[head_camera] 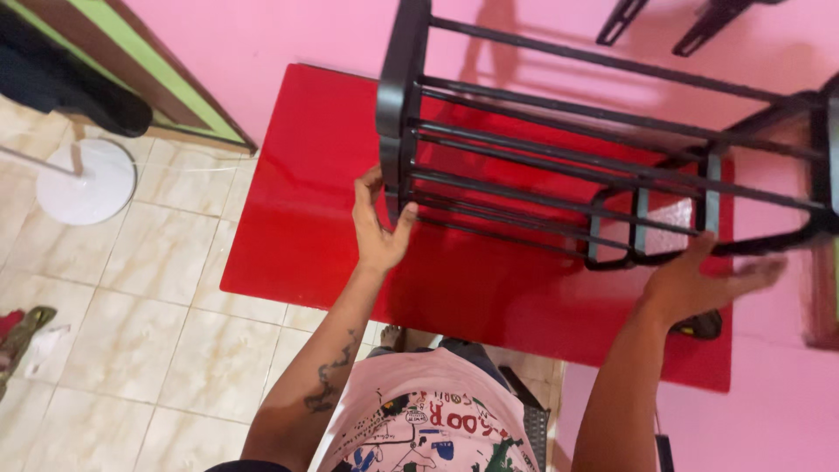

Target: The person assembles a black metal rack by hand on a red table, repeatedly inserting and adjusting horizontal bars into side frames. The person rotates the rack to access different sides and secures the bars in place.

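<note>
A black metal rack point(559, 166) made of thin rods and flat end frames stands on a glossy red tabletop point(297, 218). My left hand point(377, 223) grips the rack's left end frame near its bottom, thumb and fingers around the upright. My right hand point(699, 280) reaches under the rack's right end frame, fingers spread and blurred, touching the lower curved bar. My forearms stretch up from the bottom of the view.
Pink walls point(262, 35) rise behind the table and to the right. A white round fan base point(87, 182) stands on the beige tiled floor point(131, 332) at left. A dark small object point(699, 327) lies by my right wrist. Cloth scraps point(22, 341) lie at far left.
</note>
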